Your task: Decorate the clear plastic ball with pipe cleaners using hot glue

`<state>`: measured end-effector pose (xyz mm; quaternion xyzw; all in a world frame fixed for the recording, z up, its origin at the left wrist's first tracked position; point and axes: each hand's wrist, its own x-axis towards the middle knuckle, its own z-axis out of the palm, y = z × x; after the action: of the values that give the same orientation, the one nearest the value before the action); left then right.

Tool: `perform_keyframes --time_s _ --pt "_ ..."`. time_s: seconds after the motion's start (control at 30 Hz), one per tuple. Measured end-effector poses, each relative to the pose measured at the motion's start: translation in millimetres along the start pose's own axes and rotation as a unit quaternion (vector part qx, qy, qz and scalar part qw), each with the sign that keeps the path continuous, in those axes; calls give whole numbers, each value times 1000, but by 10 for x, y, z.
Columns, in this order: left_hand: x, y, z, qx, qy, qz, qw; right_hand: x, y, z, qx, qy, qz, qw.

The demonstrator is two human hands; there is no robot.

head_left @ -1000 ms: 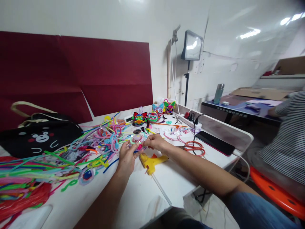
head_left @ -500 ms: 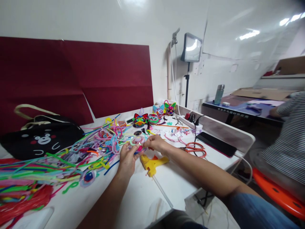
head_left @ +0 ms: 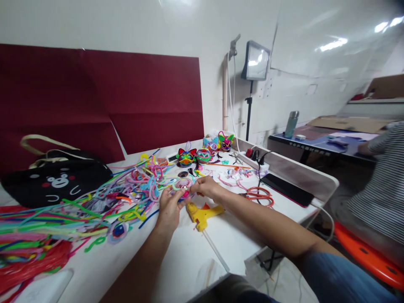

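Note:
Over the white tabletop, my left hand (head_left: 169,206) is closed on the edge of a small round piece of pale pink and clear material with pink pipe cleaner (head_left: 183,183) on it. My right hand (head_left: 205,188) pinches at the right side of the same piece; its fingertips are partly hidden, so any tiny part between them cannot be made out. Just below the hands lies a yellow hot glue gun (head_left: 202,216), a clear glue stick (head_left: 216,250) sticking out of its back. Decorated animal-face balls (head_left: 187,157) stand beyond the hands.
Loose pipe cleaners (head_left: 94,210) cover the left side, by a black bag (head_left: 59,181). To the right are orange-handled scissors (head_left: 259,196), a phone (head_left: 287,190) on a cable and a power strip (head_left: 255,162). A person in a striped shirt (head_left: 385,181) sits at far right.
The view has shifted very slightly. Both hands keep almost the same place and grip around the round piece, whose pink part shows a little more clearly.

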<state>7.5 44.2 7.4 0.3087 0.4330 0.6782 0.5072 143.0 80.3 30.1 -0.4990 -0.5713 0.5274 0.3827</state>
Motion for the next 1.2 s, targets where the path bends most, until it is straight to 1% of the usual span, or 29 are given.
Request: perform_keyframes --time_s 0.5,0.8,1.2 --pt "-3 23 15 1 18 -10 1000 40 12 22 -11 -5 -8 1000" --pt "22 9 0 -13 3 -10 1000 -58 8 -89 -4 -4 -16 1000" --pt "10 3 2 -23 -2 -7 1000 -113 -14 -58 33 -9 -8 999"
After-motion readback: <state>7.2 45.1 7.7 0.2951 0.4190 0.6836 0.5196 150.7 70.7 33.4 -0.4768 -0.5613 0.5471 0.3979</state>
